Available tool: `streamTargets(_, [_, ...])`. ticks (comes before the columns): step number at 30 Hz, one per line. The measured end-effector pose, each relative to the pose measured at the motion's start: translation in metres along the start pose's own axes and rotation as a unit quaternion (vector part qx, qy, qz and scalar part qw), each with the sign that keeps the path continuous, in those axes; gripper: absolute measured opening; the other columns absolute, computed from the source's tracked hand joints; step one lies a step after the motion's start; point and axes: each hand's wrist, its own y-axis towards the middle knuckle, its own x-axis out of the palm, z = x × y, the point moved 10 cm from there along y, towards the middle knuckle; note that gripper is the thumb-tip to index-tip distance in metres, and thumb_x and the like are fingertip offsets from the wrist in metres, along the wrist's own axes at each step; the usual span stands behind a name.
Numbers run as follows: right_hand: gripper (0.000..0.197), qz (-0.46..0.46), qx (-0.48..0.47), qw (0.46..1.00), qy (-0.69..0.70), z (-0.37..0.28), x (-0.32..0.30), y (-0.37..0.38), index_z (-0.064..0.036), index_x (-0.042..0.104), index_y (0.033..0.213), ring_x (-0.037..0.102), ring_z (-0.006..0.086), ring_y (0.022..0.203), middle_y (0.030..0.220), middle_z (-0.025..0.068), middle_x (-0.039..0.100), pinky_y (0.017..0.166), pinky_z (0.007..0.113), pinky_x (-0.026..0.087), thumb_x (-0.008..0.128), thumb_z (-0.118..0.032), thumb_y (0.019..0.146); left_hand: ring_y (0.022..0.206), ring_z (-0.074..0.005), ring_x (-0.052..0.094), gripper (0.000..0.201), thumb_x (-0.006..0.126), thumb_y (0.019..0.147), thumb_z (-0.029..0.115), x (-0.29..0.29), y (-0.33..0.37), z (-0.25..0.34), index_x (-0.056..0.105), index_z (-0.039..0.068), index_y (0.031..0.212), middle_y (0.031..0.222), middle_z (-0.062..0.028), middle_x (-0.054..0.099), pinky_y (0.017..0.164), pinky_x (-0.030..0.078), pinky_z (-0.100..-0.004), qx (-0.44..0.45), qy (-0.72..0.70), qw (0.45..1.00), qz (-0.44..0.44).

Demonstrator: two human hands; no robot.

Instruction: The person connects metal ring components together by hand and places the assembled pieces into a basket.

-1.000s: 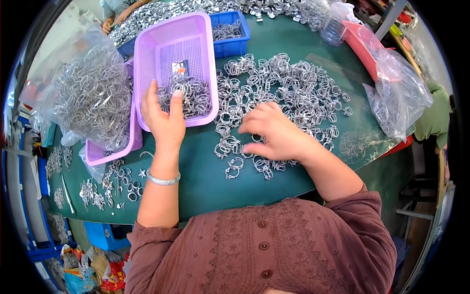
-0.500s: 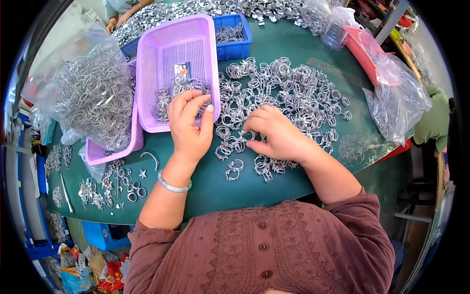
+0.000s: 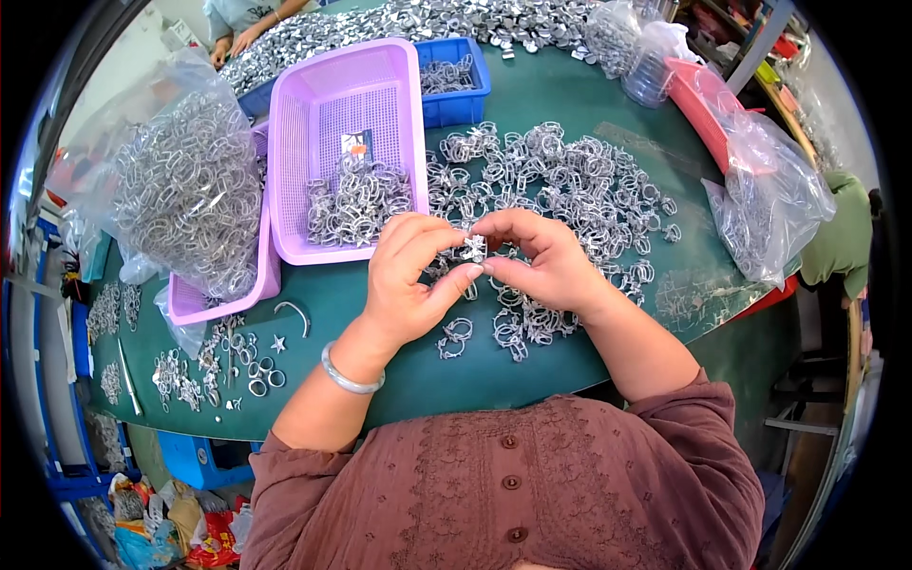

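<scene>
Between the fingertips of both hands is a small silver ring-like metal piece [image 3: 474, 249], with a star-like or flower-like shape on it. My left hand [image 3: 410, 271] pinches it from the left and my right hand [image 3: 541, 258] from the right, thumbs nearly touching. Behind and beside the right hand spreads a pile of similar silver pieces [image 3: 608, 180] on the green table. To the left, a purple basket [image 3: 285, 161] holds a heap of such silver pieces [image 3: 356, 204] and a small card.
A clear bag of silver pieces [image 3: 180, 180] rests in another purple basket [image 3: 218, 304]. A blue bin [image 3: 456, 104] stands behind. Loose rings and a star [image 3: 278, 342] lie front left. Red tray [image 3: 698, 104] and plastic bag [image 3: 760, 218] are right. Another person's hands [image 3: 249, 36] are far left.
My left hand has left the purple basket and moved right to meet my right hand. The silver piece in the right fingers is now between both hands, lifted from the pile.
</scene>
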Motion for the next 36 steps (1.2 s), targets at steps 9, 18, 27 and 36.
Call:
streamTargets(9, [0.034,-0.005,-0.016,1.0,0.023,-0.004,0.001,-0.001,-0.0012,0.056,0.107,0.057,0.0123,0.083,0.095,0.0061,0.06,0.076,0.026,0.047,0.064,-0.002,0.074,0.078,-0.0255,0.053,0.028,0.072,0.064,0.008,-0.001,-0.001,0.0,0.06,0.001,0.088,0.083,-0.0103,0.058,0.072,0.041,-0.0336,-0.006,-0.005,1.0,0.007])
streamTargets(18, [0.038,-0.021,0.018,0.996,0.08,0.001,0.006,0.0,0.001,0.052,0.112,0.054,0.0111,0.089,0.102,0.0057,0.056,0.08,0.026,0.045,0.061,0.001,0.075,0.078,-0.0249,0.053,0.028,0.072,0.063,0.007,0.0,-0.001,0.003,0.061,0.003,0.089,0.083,-0.0095,0.058,0.071,0.042,-0.0332,0.007,-0.003,1.0,0.013])
streamTargets(27, [0.041,0.008,-0.029,0.999,0.04,-0.008,-0.002,0.0,0.0,0.052,0.112,0.053,0.0105,0.083,0.096,0.0041,0.054,0.076,0.025,0.045,0.063,0.001,0.073,0.078,-0.0236,0.052,0.028,0.071,0.064,0.007,0.0,-0.002,-0.004,0.062,0.004,0.09,0.084,-0.0088,0.058,0.069,0.042,-0.0319,-0.01,-0.025,1.0,0.008])
streamTargets(36, [0.039,0.027,-0.031,0.998,0.049,-0.006,-0.006,0.0,-0.0002,0.053,0.11,0.053,0.01,0.078,0.091,0.0039,0.055,0.072,0.024,0.046,0.065,0.001,0.073,0.08,-0.0227,0.053,0.026,0.07,0.067,0.006,0.005,-0.008,-0.022,0.062,0.004,0.091,0.087,-0.0086,0.058,0.07,0.042,-0.0308,-0.06,-0.06,0.996,0.008])
